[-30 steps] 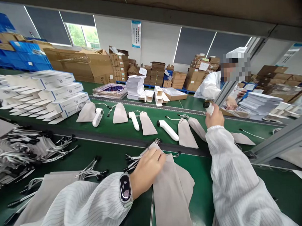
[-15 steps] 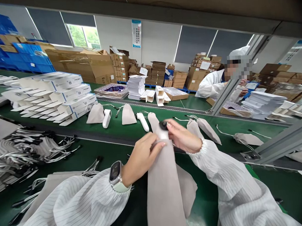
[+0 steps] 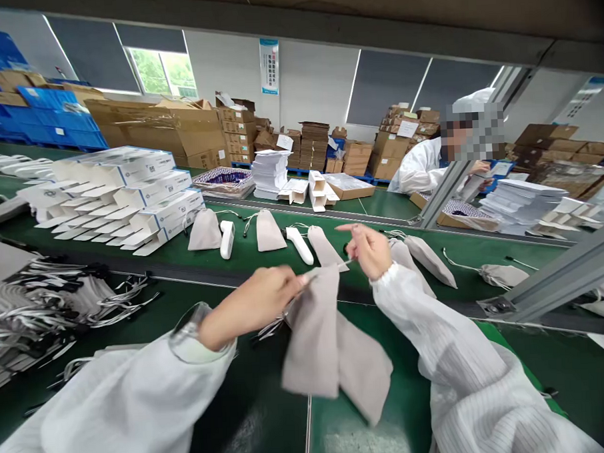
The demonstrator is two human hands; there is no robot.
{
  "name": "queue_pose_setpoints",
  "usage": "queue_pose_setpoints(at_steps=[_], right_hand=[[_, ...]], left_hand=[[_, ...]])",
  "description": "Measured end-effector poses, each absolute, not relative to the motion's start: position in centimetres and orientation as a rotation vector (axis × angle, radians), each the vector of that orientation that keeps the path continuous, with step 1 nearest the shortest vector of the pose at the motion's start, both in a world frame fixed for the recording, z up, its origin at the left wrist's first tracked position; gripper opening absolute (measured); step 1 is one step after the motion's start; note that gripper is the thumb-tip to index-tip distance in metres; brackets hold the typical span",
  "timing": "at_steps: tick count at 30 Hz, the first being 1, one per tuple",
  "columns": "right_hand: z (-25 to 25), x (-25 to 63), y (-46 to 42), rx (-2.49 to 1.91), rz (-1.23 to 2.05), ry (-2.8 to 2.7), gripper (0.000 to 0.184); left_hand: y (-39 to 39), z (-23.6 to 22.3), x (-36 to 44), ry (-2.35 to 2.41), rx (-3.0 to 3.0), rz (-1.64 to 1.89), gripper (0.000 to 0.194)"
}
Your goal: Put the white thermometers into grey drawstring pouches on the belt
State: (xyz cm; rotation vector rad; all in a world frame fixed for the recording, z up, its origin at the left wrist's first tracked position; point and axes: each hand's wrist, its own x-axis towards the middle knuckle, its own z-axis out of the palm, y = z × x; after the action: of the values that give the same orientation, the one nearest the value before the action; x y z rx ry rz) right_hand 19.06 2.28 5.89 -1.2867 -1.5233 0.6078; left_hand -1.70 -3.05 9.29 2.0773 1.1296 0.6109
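Observation:
My left hand, somewhat blurred, pinches the top edge of a beige drawstring pouch, which hangs in front of me. To its right, my right hand holds the pouch's cord between thumb and fingers, index finger stretched out to the left. The cord runs taut between the two hands. A second beige pouch lies behind and below the held one, on the green work surface. Beyond my hands stand white handheld devices and filled pouches in a row on the belt.
A heap of pouches with cords lies at the left. Opened white boxes are stacked behind it. A slanted metal post rises at the right, with a co-worker in white beyond it. A shelf edge runs overhead.
A white device with a black end, seen at the pouch's mouth before, no longer shows. The pouch hangs farther away, its mouth gathered, and my right hand has moved right with the cord.

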Motion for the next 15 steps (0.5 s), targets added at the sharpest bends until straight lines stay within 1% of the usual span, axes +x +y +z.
queue_pose_setpoints(at_steps=[1,2,3,4,6,7,9,10,11,13,14,15], right_hand=[[5.8,19.8,3.0,-1.294,0.501,-1.449,0.056],[5.8,20.2,3.4,-1.295,0.519,-1.433,0.059],[5.7,20.3,3.5,-1.271,0.646,-1.488,0.063],[5.6,20.0,3.1,-1.198,0.841,-1.602,0.065],[5.3,18.4,1.6,-0.896,1.244,-1.898,0.061],[5.2,17.4,0.8,-0.719,1.381,-2.013,0.058],[5.3,16.0,-0.3,-0.51,1.467,-2.12,0.051],[5.5,16.0,-0.3,-0.542,1.403,-2.122,0.047],[6.0,16.5,0.0,-0.701,1.235,-2.094,0.043],[7.2,19.2,1.3,-1.19,0.666,-1.902,0.042],[7.9,21.1,2.1,-1.452,0.303,-1.713,0.042],[8.4,23.1,2.8,-1.582,0.119,-1.578,0.046]], left_hand=[[-3.5,9.9,-1.7,1.05,1.98,0.505,0.034],[-4.1,10.5,-1.7,0.963,1.874,0.474,0.037],[-4.5,10.9,-1.5,0.893,1.778,0.533,0.037],[-4.9,11.3,-1.3,0.844,1.696,0.656,0.036],[-5.4,11.5,-0.8,0.768,1.597,0.909,0.031],[-5.6,11.4,-0.5,0.734,1.589,0.992,0.028],[-5.6,10.6,0.1,0.709,1.629,1.1,0.025],[-5.6,9.8,0.4,0.732,1.68,1.145,0.025],[-5.6,8.8,0.7,0.779,1.766,1.188,0.025],[-5.6,6.0,1.3,0.889,2.077,1.209,0.026],[-5.6,4.4,1.7,0.931,2.295,1.139,0.027],[-5.6,2.9,2.1,0.911,2.563,0.995,0.03]])
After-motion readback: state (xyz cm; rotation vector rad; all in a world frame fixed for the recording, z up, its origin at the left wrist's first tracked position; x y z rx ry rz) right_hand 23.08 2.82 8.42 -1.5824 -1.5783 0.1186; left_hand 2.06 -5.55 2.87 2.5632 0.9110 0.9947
